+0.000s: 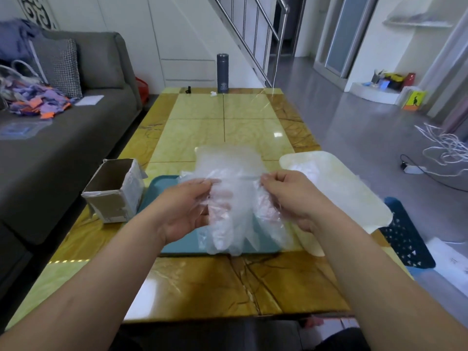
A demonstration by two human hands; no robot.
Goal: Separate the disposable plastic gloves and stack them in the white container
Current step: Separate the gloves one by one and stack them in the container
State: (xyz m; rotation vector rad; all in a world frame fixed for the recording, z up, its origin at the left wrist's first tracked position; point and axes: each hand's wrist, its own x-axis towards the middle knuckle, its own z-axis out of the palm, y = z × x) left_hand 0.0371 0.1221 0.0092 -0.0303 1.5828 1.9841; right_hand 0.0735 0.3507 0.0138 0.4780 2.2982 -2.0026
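While the clump of clear plastic gloves (234, 198) is held above the teal tray (162, 188) near the tabletop's front edge, pinched shut at both sides by left hand (186, 207) and right hand (295, 198), clinging layers may be lifted together, so doubles could reach the white container (354, 188) at the right edge.

Single head-worn view, forward and down over the table (202, 282), close above both forearms.

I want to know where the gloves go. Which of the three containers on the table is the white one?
The shallow white container to the right of the hands; the cardboard box is brown and the tray teal.
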